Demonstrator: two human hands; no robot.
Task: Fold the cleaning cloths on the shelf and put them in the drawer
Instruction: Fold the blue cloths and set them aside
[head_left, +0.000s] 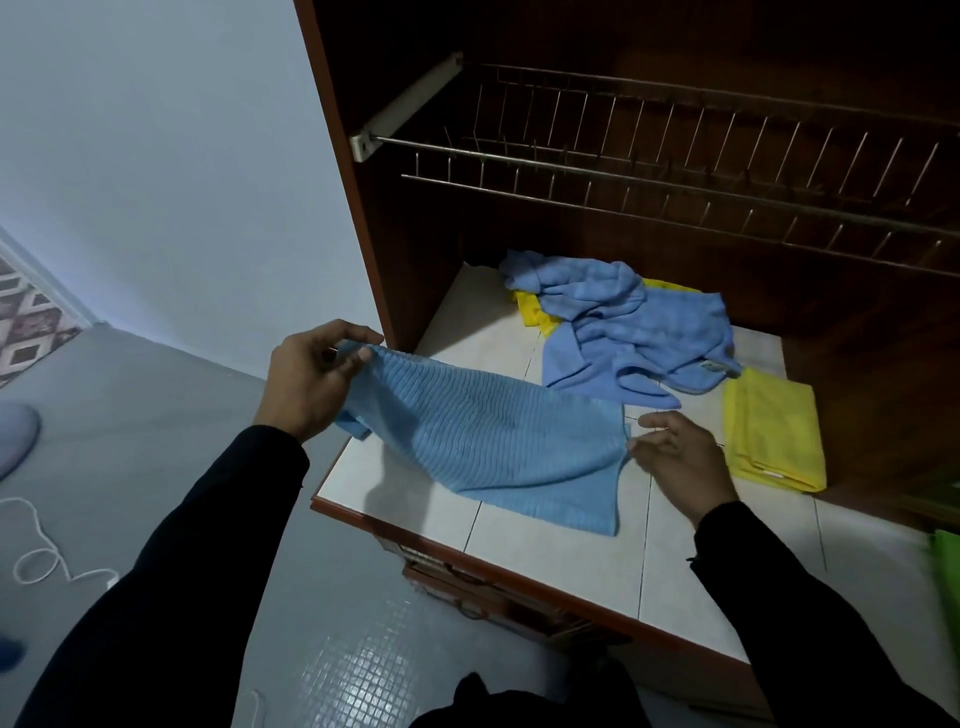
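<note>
Fingers (358, 332) of the left hand (311, 379) curl over and pinch the upper left corner of a ribbed blue cloth (493, 436), thumb underneath, lifting that corner above the shelf edge. Right hand (675, 457) sits at the cloth's right edge, fingertips on or pinching the fabric there; the grip is partly hidden, looks like a light pinch with the other fingers loosely spread. Cloth is stretched between both hands, doubled over, its lower part draped on the white tiled shelf (571, 561) near the front edge. Behind it, further back on the shelf, a crumpled pile of blue cloths (639, 327) lies unfolded, with a yellow cloth (535, 312) poking out from under it. Just right of the right hand a folded yellow cloth (774, 431) lies flat on the shelf, apart from the pile. Wire dish rack (675, 171) spans the cabinet above. Below the shelf front, wooden drawers (467, 582) show, only partly visible. Both arms in dark sleeves. Grey floor at left with a white cord (41, 561) lying on it.
</note>
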